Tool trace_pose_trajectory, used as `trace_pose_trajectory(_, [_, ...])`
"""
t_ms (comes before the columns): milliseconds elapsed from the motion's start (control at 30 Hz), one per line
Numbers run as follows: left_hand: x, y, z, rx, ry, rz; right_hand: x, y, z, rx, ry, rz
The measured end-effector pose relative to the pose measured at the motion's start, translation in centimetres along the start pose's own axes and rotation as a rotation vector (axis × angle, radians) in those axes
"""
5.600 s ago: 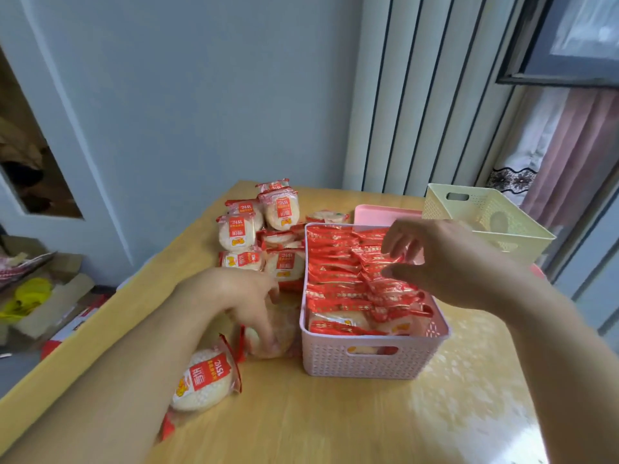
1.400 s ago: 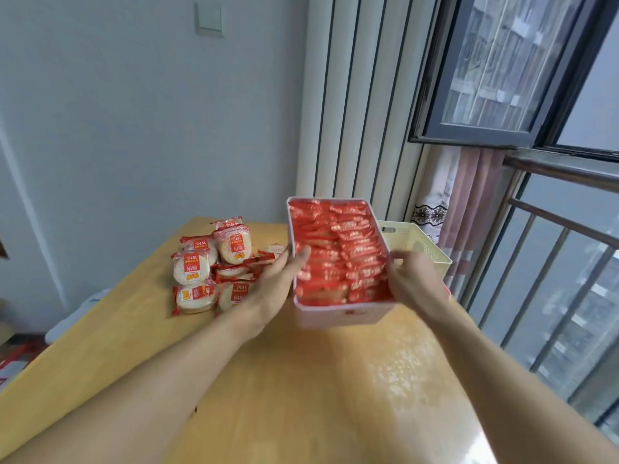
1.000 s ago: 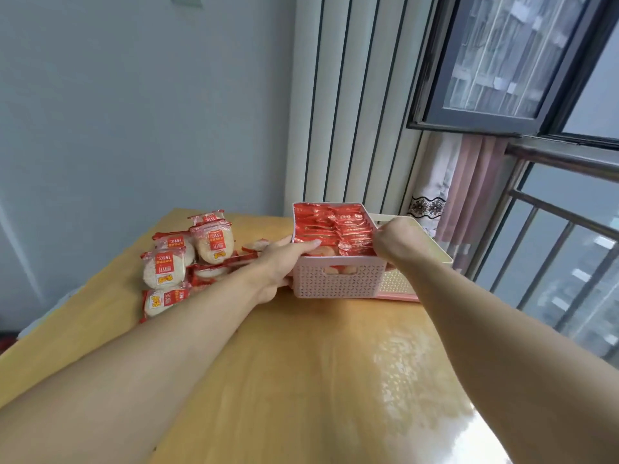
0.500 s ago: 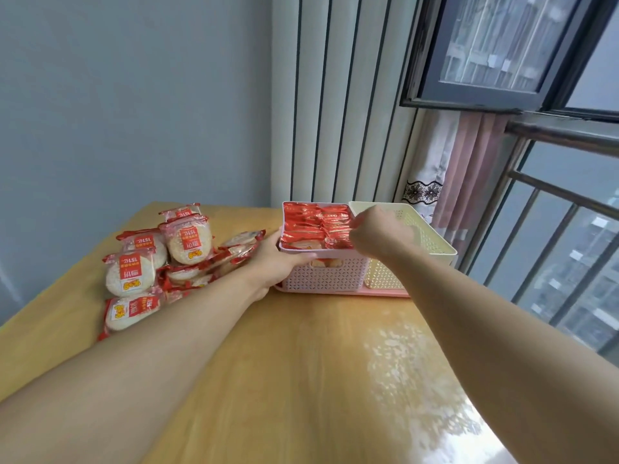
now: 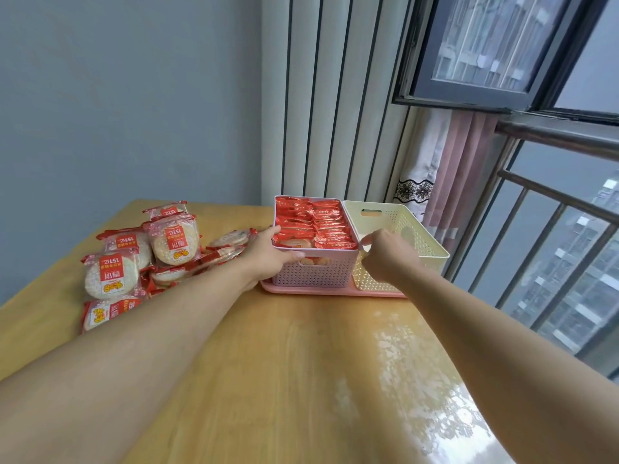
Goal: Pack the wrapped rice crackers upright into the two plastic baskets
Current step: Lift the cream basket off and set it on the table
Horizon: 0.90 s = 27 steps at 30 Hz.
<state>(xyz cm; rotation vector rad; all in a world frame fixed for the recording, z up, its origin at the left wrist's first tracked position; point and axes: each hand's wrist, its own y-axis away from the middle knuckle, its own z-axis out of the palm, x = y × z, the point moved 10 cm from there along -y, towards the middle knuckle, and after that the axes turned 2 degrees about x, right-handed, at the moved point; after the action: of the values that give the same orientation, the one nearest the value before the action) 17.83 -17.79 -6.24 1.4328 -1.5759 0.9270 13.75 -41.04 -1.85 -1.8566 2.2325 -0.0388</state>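
While I set the full pink basket (image 5: 315, 272) down on the pink tray (image 5: 335, 292), I go slow so the red wrapped rice crackers (image 5: 315, 226) inside stay standing up. The basket sits at the far side of the wooden table (image 5: 284, 380), touching the cream basket (image 5: 398, 229) on its right. My left hand (image 5: 268, 257) holds the near left corner, with the thumb over the rim and the fingers curled at the handle hole. My right hand (image 5: 385, 259) has its fingers bent at the near right corner, where the two baskets meet. I cannot tell if it pinches the rim or only touches it.

I think the best way is to keep the basket flat and let go softly, one hand at a time. The cream basket looks empty, so it needs filling. The loose cracker packs (image 5: 140, 259) wait in a pile just to my left. I should not bump them with my arm.
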Motion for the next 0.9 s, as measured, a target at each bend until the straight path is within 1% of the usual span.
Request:
trace_pose_trajectory(100, [0.8, 0.2, -0.5, 0.075, -0.116, 0.018, -0.3, 0.0, -0.1, 0.053, 0.008, -0.013])
trace_pose_trajectory(167, [1.9, 0.6, -0.9, 0.144, -0.194, 0.078, -0.1, 0.1, 0.0, 0.068, -0.006, -0.016])
trace_pose_trajectory(233, [3.1, 1.4, -0.9, 0.179, -0.278, 0.138, 0.2, 0.2, -0.2, 0.075, -0.04, 0.002])
trace_pose_trajectory(300, [3.6, 1.8, -0.5, 0.147, -0.339, 0.176, 0.8, 0.3, -1.2, 0.118, -0.117, 0.045])
trace_pose_trajectory(400, [3.2, 2.4, 0.3, 0.043, -0.384, 0.189, 1.6, 1.1, -4.0, 0.223, -0.225, 0.116])
trace_pose_trajectory(467, [3.7, 3.3, -0.4, 0.059, -0.36, 0.213, 1.6, 2.1, -6.0, 0.297, -0.269, 0.099])
trace_pose_trajectory(567, [4.8, 4.6, -2.9, 0.155, -0.279, 0.182, 0.3, 4.4, -8.9, 0.402, -0.231, -0.015])
trace_pose_trajectory(667, [6.1, 5.9, -5.8, 0.238, -0.181, 0.121, -1.6, 7.3, -12.6, 0.511, -0.258, -0.197])
trace_pose_trajectory(733, [8.0, 7.1, -8.3, 0.306, -0.047, 0.127, -3.4, 9.4, -15.2, 0.552, -0.288, -0.333])
trace_pose_trajectory(767, [9.1, 7.6, -9.9, 0.356, 0.016, 0.132, -4.2, 10.3, -16.1, 0.54, -0.301, -0.387])
trace_pose_trajectory(833, [10.9, 9.0, -13.5, 0.472, 0.126, 0.109, -5.5, 11.5, -17.0, 0.455, -0.318, -0.456])
trace_pose_trajectory(867, [11.2, 9.6, -15.2, 0.51, 0.161, 0.089, -6.1, 12.2, -17.1, 0.404, -0.313, -0.488])
trace_pose_trajectory(900, [11.3, 10.2, -16.7, 0.516, 0.165, 0.073, -6.7, 13.0, -17.0, 0.355, -0.296, -0.522])
